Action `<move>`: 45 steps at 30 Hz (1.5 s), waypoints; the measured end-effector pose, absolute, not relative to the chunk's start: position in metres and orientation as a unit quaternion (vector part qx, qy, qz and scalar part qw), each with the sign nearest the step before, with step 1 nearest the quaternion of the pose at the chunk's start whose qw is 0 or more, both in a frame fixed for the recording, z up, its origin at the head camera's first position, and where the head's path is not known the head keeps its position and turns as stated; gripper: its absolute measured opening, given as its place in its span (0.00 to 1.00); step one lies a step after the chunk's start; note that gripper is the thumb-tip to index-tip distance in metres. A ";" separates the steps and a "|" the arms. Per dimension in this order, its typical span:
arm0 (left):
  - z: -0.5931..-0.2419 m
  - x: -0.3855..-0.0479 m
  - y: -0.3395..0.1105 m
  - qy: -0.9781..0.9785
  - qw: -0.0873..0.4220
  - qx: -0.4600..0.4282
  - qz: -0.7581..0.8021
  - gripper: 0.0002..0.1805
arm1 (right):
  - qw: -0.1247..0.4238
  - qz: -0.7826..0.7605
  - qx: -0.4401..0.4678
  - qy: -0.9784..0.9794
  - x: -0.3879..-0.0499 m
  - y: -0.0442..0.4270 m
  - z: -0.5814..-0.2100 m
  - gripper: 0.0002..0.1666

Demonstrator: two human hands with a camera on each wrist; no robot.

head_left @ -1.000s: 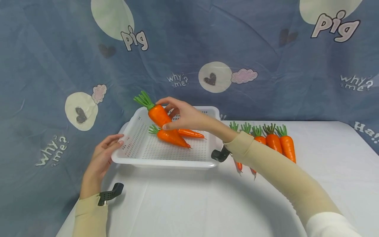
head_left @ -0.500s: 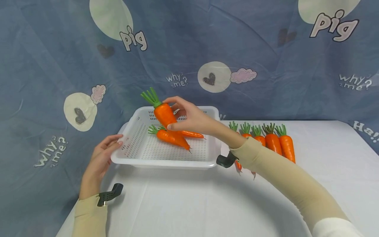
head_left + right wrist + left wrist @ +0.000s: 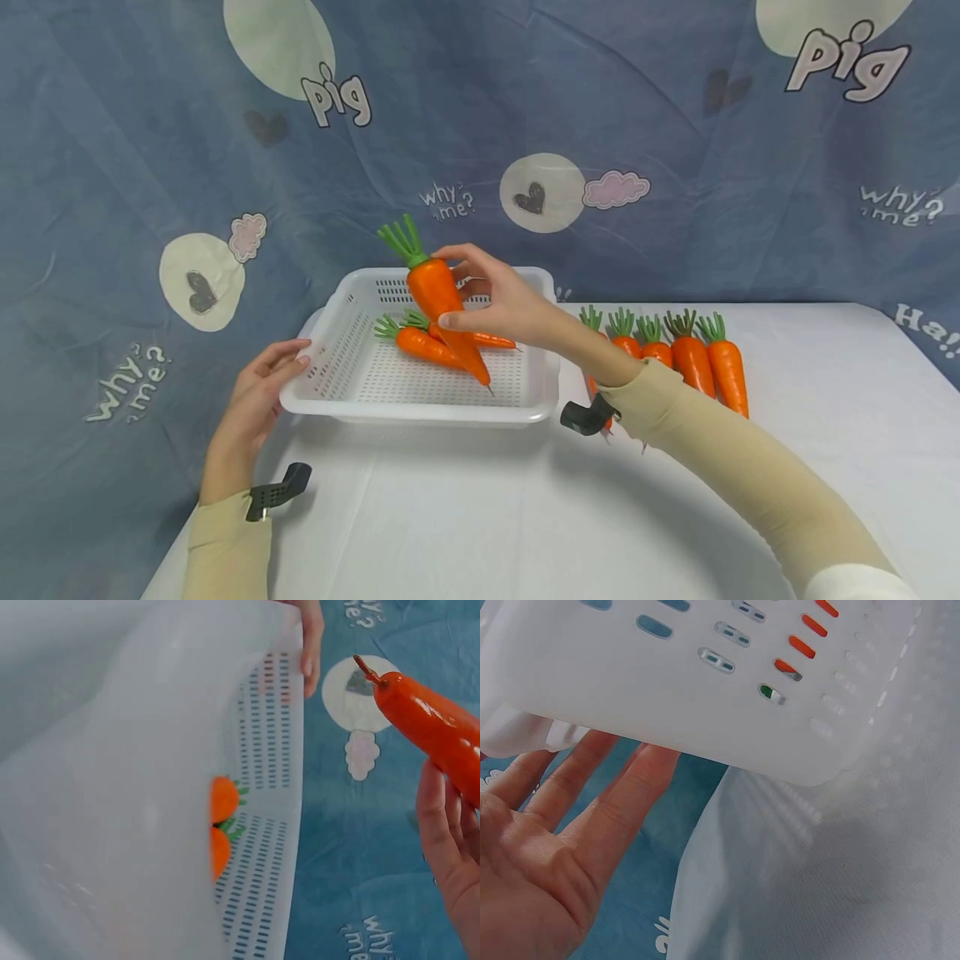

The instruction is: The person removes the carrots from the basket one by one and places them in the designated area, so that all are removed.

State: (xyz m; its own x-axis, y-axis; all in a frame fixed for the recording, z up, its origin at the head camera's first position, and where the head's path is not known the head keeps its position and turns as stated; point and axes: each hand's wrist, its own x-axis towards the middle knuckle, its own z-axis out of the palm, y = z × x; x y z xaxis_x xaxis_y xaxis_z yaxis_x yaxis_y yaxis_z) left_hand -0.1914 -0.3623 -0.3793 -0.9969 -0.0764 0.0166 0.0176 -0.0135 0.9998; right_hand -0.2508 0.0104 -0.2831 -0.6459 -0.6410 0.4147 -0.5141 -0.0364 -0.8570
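Note:
My right hand (image 3: 510, 308) holds a carrot (image 3: 433, 287) over the basket. Its leafy green top points up and left, and the thin tip slants down and right. In the right wrist view the carrot's tip end (image 3: 420, 712) shows in front of my fingers (image 3: 435, 810). Two more carrots lie inside the white perforated basket (image 3: 420, 414), one in front (image 3: 420, 346) and another (image 3: 495, 341) partly covered by the held carrot. My left hand (image 3: 251, 408) grips the basket's left rim; from the left wrist, several fingers (image 3: 622, 802) reach under that rim.
Several carrots (image 3: 726, 375) stand in a row on the white table (image 3: 480, 508) right of the basket, partly hidden by my right forearm. A blue printed cloth (image 3: 465, 108) hangs behind the table and along its left side.
My right hand has moved to the right with the carrot, which now slants more steeply and uncovers more of the rear carrot's green top. My left hand stays at the basket rim.

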 end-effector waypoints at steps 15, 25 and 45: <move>-0.382 -0.194 -0.365 -0.697 0.034 0.014 -0.717 0.20 | 0.031 -0.598 -0.342 0.724 -0.247 0.033 -0.299 0.39; -0.381 -0.194 -0.365 -0.696 0.032 0.011 -0.717 0.19 | 0.024 -0.605 -0.312 0.732 -0.242 0.052 -0.307 0.39; -0.381 -0.193 -0.364 -0.703 0.033 0.010 -0.710 0.18 | -0.002 -0.584 -0.271 0.765 -0.223 0.093 -0.316 0.39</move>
